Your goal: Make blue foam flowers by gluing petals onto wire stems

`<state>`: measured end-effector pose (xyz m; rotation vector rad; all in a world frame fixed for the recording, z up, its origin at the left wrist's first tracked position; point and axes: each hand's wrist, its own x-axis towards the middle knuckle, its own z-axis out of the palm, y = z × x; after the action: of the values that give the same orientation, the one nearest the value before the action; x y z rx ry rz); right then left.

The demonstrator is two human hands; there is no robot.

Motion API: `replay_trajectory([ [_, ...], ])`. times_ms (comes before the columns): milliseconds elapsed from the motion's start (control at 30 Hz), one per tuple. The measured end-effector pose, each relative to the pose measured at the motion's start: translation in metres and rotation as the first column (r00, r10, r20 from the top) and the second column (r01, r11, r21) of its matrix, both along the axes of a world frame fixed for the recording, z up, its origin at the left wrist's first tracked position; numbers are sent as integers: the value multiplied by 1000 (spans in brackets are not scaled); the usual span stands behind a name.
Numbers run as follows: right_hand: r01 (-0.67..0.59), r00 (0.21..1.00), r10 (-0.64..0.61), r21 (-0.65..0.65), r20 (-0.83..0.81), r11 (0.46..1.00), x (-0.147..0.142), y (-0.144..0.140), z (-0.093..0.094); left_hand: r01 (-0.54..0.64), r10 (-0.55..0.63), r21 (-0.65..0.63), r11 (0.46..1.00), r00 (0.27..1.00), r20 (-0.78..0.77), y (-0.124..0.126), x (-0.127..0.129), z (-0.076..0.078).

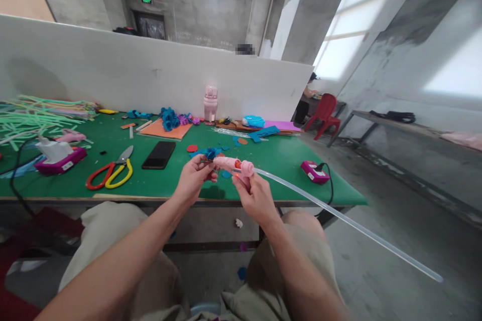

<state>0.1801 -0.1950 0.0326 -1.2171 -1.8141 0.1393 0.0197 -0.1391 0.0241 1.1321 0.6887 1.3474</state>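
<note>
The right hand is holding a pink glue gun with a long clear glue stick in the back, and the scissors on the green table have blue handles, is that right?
Not quite. The head view shows the scissors with red and yellow handles, not blue. The rest holds: the right hand grips the pink glue gun, the long clear glue stick trails from its back, and the scissors lie on the green table.

- A craft workshop set up in a bare industrial hall: raw concrete walls and pillars, a concrete floor, big bright windows.
- A long green-covered counter [286, 160] carries scissors [110, 171], foam sheets [165, 129], cut foam flowers [170, 118] and bundled green stems [37, 115].
- A white partition board [131, 70] screens the counter.
- A red plastic chair [324, 114] stands at another work station behind it.
</note>
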Motion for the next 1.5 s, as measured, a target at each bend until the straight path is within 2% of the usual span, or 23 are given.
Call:
replay_trajectory([
  [633, 6, 1000, -6, -21, 5, 1000, 2, -1, 0, -3, 3, -8, 1000, 1000, -1, 1, 0, -1],
  [867, -7, 998, 7, 5, -61, 1000, 2, -1, -1, -4, 4, -10, 1000, 1000, -14, 1, 0, -1],
  [1067, -17, 998, 15, -36, -62, 999, 0, -1, -1, 8, -8, 2, 1000, 1000, -10, 0, 0, -1],
  [1200, -49, 987, 42, -41, -155, 998, 4, -1, 0, -1, 1, -9, 1000, 1000, -20, 0, 0, 0],
  [1333, -153, 927, 77, -183, -368, 971, 12, 1, -1, 15, -15, -16, 1000, 1000, -7, 0, -1, 0],
  [1400, -263, 839, 103, -233, -534, 936, 15, 5, -2, 18, -17, -54, 998, 1000, 13, 1, -1, 1],
  [1500, -390, 660, 102, -223, -744, 893, 22, 13, -6, 29, -25, -116, 993, 999, 43, 1, -2, 3],
])
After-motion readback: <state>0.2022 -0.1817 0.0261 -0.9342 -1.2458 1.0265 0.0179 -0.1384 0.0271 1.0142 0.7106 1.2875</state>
